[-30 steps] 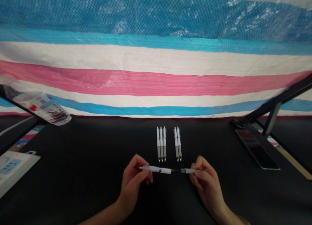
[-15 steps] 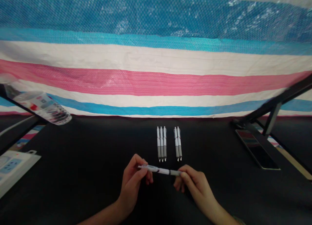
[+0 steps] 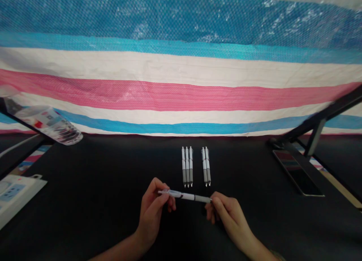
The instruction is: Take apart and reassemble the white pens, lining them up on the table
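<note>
The bottle label (image 3: 47, 118) was illegible; left fingers (image 3: 160, 203) and right fingers (image 3: 220, 206) gripped one pen (image 3: 187, 196); three pens (image 3: 187, 167) lay near two others (image 3: 207, 165).

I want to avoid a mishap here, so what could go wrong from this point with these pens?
The right hand has only the tip end of the pen, so its fingers might slip off. The left hand pinches near the button end and could press it by accident. The three pens and the two pens lie loose on the table just beyond, so a careless forward move may knock them askew.
</note>
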Action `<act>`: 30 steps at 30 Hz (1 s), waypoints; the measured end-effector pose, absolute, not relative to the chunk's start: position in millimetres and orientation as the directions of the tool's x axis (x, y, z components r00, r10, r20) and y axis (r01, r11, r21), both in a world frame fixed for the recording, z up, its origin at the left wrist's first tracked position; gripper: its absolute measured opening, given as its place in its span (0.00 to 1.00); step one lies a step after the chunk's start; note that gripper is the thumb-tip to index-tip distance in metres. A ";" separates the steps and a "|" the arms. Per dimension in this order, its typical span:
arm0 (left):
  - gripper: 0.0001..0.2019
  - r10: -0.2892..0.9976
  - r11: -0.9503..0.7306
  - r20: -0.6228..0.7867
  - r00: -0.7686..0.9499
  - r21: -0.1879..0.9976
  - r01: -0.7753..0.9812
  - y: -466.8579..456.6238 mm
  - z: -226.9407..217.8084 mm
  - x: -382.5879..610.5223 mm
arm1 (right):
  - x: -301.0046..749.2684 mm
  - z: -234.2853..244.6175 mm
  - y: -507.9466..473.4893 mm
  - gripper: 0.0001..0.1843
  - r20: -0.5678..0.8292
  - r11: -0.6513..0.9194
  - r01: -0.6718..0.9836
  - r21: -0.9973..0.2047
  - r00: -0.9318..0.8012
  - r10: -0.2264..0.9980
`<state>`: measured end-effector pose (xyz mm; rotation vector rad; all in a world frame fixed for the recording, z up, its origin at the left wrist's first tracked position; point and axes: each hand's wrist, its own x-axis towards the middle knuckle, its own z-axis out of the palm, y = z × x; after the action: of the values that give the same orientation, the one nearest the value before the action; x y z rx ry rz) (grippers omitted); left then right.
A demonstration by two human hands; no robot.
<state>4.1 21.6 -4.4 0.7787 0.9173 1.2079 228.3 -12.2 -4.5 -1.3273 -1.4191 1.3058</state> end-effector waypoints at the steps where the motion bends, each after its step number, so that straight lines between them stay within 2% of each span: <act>1: 0.07 0.980 0.195 -0.166 0.107 0.886 -0.421 21.3 -4.8 4.0 | 228.5 -5.1 -12.0 0.21 -0.106 -0.079 0.178 -0.981 -0.149 0.983; 4: 0.08 0.981 0.195 -0.165 0.107 0.888 -0.418 20.4 -5.0 3.7 | 227.7 -5.3 -11.6 0.19 -0.119 -0.103 0.142 -0.984 -0.105 0.987; 6: 0.08 0.981 0.195 -0.169 0.098 0.888 -0.417 20.2 -4.4 3.6 | 227.4 -4.0 -11.8 0.18 -0.125 -0.100 0.182 -0.978 -0.128 0.984; 9: 0.08 0.980 0.199 -0.175 0.095 0.887 -0.417 20.7 -3.3 3.8 | 228.1 -1.9 -12.8 0.23 -0.107 -0.049 0.269 -0.962 -0.208 0.972; 14: 0.08 0.980 0.196 -0.172 0.095 0.887 -0.418 22.1 -2.5 4.6 | 229.8 -2.6 -14.3 0.19 -0.099 -0.024 0.305 -0.952 -0.233 0.968; 18: 0.08 0.980 0.190 -0.150 0.130 0.894 -0.405 22.0 -3.3 2.4 | 231.8 -4.0 -15.3 0.25 -0.063 0.036 0.398 -0.917 -0.233 0.970; 24: 0.08 0.984 0.077 -0.020 0.176 0.941 -0.329 22.3 -6.3 -3.2 | 232.2 -5.5 -15.4 0.31 -0.139 -0.055 0.335 -0.940 -0.231 0.963; 30: 0.06 0.977 0.039 0.037 0.210 0.938 -0.344 28.5 -10.3 0.5 | 231.7 -6.5 -14.2 0.31 -0.165 -0.078 0.335 -0.939 -0.240 0.957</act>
<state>0.5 28.5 -10.3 1.0410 0.7964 1.1979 231.7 -14.2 -6.5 -1.4113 -1.5990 1.3328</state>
